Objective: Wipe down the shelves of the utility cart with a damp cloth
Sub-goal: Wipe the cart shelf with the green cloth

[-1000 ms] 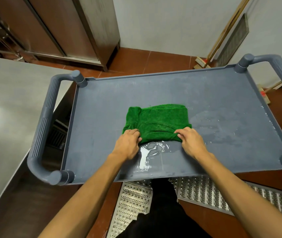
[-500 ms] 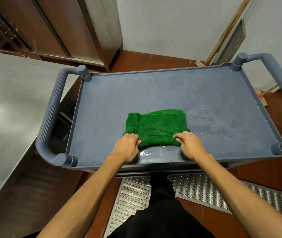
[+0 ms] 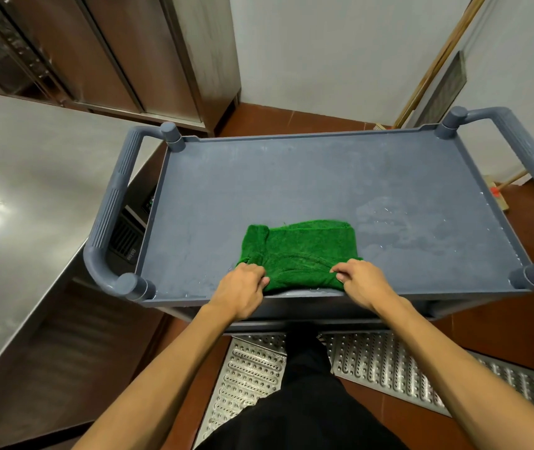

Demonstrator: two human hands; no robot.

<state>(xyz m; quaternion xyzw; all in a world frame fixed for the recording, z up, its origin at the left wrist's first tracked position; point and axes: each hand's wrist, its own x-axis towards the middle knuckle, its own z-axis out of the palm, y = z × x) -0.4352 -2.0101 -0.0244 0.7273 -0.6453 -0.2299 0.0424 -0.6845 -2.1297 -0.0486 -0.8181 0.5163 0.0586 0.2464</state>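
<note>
Looking down through your head camera, you have the grey cart [image 3: 291, 137] right in front of you, its top shelf [image 3: 275, 190] facing up and its long near rim closest to your body. Your green cloth [image 3: 301, 248] lies folded on that shelf, close to the middle of the near rim. Your hands cover its front edge, so I cannot tell whether it touches the lip. Your left hand [image 3: 243, 287] grips the cloth's near left corner, with the fingers curled down onto the fabric. Your right hand [image 3: 363, 282] grips the near right corner the same way, knuckles up and fingertips bunched on the green pile. Both wrists cross over the near rim. Just right of the cloth, a wet patch [image 3: 399, 228] with small beads of water shines on the shelf, and a few drops sit along the rim by your left hand. A ribbed left handle [image 3: 109, 219] curves off one end of the cart and a right handle [image 3: 532, 164] off the other. Left of the cart stands a steel counter [image 3: 15, 206], with a steel cabinet [image 3: 148, 60] behind it. A wooden stick [image 3: 434, 66] leans against the white wall beyond the cart's far right corner. Below your arms, a perforated metal grate [image 3: 389, 365] lies in the brown tile floor, and your black trousers [image 3: 304, 414] fill the bottom middle.
</note>
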